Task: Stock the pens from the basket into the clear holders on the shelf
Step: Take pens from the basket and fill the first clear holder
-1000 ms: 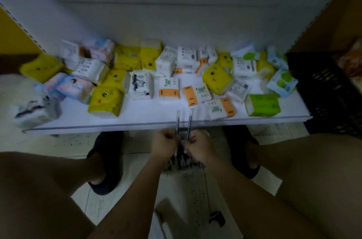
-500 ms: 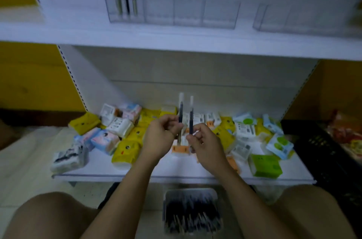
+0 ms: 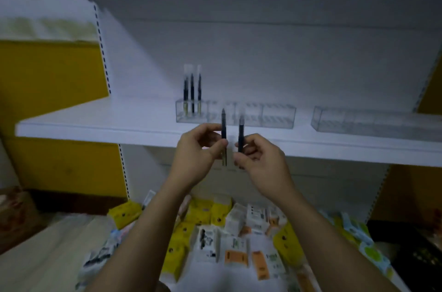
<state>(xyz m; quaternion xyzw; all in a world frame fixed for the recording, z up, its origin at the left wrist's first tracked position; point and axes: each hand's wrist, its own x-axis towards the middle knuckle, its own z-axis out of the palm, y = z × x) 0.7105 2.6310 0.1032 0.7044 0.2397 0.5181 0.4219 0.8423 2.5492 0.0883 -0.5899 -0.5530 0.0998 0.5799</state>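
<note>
Currently both hands are raised in front of the upper shelf (image 3: 95,121), one pen in each.

Left hand (image 3: 196,151): thumb and curled fingers pinch a dark pen (image 3: 224,127) around its middle. The pen is upright, its upper end tapers, and a paler lower part shows below the thumb.

Right hand (image 3: 262,163): fingers are curled and pinch a second dark pen (image 3: 241,135). It is also upright, just beside the first and not touching it.

Both pens are level with the shelf's front edge. Their upper ends overlap the left clear holder (image 3: 277,115) in view; cannot tell whether they are above it or short of it.

The left clear holder is long, divided into compartments, and stands on the upper shelf. Its leftmost compartment holds three pens (image 3: 192,90), upright and side by side, with pale tops against the white back panel.

A second clear holder (image 3: 373,120) stands on the same shelf to the right, with a gap between the two.

Below the arms lie small wrapped packs (image 3: 235,247), yellow, white and orange-labelled, scattered close together on a lower level. A black crate (image 3: 421,258) sits at lower right. Yellow panels (image 3: 47,76) flank the shelving.

Light is dim and edges are slightly blurred.
</note>
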